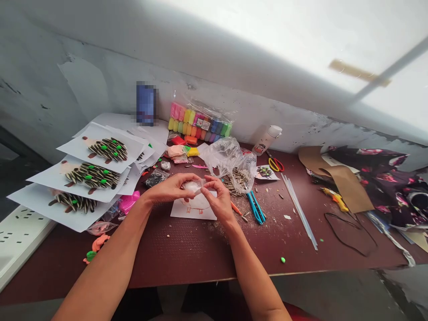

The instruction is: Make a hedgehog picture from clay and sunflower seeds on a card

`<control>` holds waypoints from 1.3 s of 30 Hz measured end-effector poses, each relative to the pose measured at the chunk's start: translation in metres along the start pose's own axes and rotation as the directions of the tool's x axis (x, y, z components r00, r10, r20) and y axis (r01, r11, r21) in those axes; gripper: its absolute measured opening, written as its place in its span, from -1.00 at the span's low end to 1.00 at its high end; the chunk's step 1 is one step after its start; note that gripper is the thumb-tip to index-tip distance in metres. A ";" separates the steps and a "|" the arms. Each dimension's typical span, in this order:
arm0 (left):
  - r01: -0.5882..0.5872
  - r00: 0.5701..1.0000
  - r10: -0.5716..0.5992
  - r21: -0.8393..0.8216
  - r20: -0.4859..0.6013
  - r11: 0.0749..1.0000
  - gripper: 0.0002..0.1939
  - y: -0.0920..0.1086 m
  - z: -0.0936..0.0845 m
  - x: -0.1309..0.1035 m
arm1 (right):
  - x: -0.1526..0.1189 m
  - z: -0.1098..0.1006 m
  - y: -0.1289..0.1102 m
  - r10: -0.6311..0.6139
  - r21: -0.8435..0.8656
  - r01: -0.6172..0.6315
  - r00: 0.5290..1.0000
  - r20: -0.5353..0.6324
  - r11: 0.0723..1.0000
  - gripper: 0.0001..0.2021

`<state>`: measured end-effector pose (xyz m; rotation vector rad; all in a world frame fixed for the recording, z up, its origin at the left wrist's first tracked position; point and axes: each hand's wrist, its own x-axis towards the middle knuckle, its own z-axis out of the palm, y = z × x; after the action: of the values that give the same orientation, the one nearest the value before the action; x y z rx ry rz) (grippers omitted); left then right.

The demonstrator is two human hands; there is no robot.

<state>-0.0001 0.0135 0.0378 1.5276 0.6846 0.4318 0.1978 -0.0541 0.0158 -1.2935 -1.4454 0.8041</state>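
My left hand [174, 188] and my right hand [217, 196] meet near the middle of the table. Between them is a small clear plastic packet [193, 186] with something white inside, pinched by the fingers of both hands. Below the hands lies a white paper [194, 211] with an orange-brown outline drawing, partly hidden by them. Striped sunflower seeds [234, 183] are heaped just right of my right hand, partly under a clear plastic bag [227, 156]. An orange pen-like tool [236, 208] and a blue cutter [256, 207] lie beside the seeds.
Papers with seed hedgehogs [92, 176] are stacked at left, beside a white power strip [23, 236]. Coloured clay packs [200, 122], a white bottle [267, 140] and scissors [276, 164] stand or lie behind. Glue sticks [301, 211], a yellow glue gun [335, 199] and flowered cloth [384, 183] are right.
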 end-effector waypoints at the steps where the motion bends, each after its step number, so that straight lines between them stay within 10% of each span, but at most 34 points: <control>1: 0.007 1.000 -0.007 -0.005 0.005 1.000 -0.43 -0.002 -0.001 0.000 | 0.000 0.000 0.000 0.001 0.012 -0.001 1.000 -0.015 1.000 -0.87; 17: -0.027 0.999 0.030 0.147 -0.018 0.989 -0.61 0.007 -0.004 -0.006 | 0.003 -0.007 0.009 -0.036 -0.012 0.039 0.985 0.172 0.999 -0.79; 31: -0.025 0.996 0.033 0.097 -0.081 0.995 -0.51 -0.001 0.005 0.003 | -0.001 0.002 -0.002 -0.218 -0.373 0.238 0.971 0.095 0.897 -0.92; 39: -0.057 0.992 0.068 0.094 -0.110 0.994 -0.55 -0.001 0.001 0.002 | -0.002 0.002 -0.010 -0.113 -0.195 0.133 0.988 0.108 0.972 -0.94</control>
<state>0.0021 0.0136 0.0366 1.6231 0.7545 0.5440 0.1931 -0.0578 0.0240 -1.3147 -1.7032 0.6578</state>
